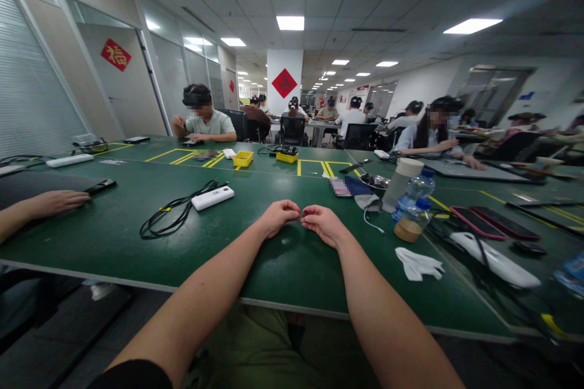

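Note:
My left hand [279, 217] and my right hand [323, 225] are raised just over the green table, fingertips almost meeting. Thumb and forefinger of the left are pinched together, with a hint of red at the tips. In the right hand's pinch shows a tiny dark speck. Both bits are too small to name, and the fingers cover most of them. To the left lies a white power bank [212, 197] beside a coiled black cable [168, 216]. On the right, a white glove [418, 264] rests flat near the table's front edge.
Right of my hands stand a pale tumbler [401, 185], plastic bottles [413, 219] and a metal bowl [375, 181]. Yellow trays [243, 159] sit farther back. A neighbour's hand [61, 202] rests at the left; other people work across the table [114, 243].

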A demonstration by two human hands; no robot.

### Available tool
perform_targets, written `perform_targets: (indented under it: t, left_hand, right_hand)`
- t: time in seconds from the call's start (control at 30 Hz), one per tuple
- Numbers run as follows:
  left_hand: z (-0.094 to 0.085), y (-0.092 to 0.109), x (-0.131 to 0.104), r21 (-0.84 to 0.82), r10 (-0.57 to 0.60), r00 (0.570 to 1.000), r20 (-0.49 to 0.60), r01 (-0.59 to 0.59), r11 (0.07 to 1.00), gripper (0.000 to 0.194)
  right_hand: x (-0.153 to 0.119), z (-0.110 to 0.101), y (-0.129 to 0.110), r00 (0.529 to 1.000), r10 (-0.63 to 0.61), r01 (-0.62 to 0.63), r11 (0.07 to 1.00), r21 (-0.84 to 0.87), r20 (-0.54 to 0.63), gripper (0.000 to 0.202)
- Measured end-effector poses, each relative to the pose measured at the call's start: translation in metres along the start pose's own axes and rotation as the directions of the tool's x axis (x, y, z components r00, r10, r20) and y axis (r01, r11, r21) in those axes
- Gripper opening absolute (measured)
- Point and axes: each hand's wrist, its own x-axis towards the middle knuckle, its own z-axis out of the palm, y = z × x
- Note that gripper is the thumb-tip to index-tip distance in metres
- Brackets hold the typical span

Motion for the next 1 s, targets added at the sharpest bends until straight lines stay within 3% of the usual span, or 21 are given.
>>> perform_targets:
  t: [0.17,0.4,0.73,1.0]
  left_hand:
    - [0.0000,0.0005,-0.0003,0.021,-0.009,1.000,-0.009,0.009,1.000,0.017]
    - [0.0010,0.0017,-0.0007,0.064,0.004,1.000,-0.005,-0.003,0.998,0.017]
    - [0.0021,0.0036,-0.0014,0.064,-0.069,0.997,0.043,0.066,0.996,0.022]
    - [0.0024,0.0032,-0.0028,0.065,-0.025,0.999,0.027,0.023,0.998,0.013]
  right_hand:
    - [0.0003,-0.0014,0.0009,0.999,-0.003,0.001,0.999,-0.052,-0.047,0.027]
    - [0.0013,-0.0037,0.0035,1.000,0.020,-0.021,0.997,-0.079,-0.017,0.031]
    - [0.0009,-0.0036,0.0036,0.999,-0.001,0.005,0.991,-0.133,0.034,0.032]
    - [-0.0004,-0.0023,0.0022,1.000,0.006,-0.003,0.993,-0.118,0.022,0.031]
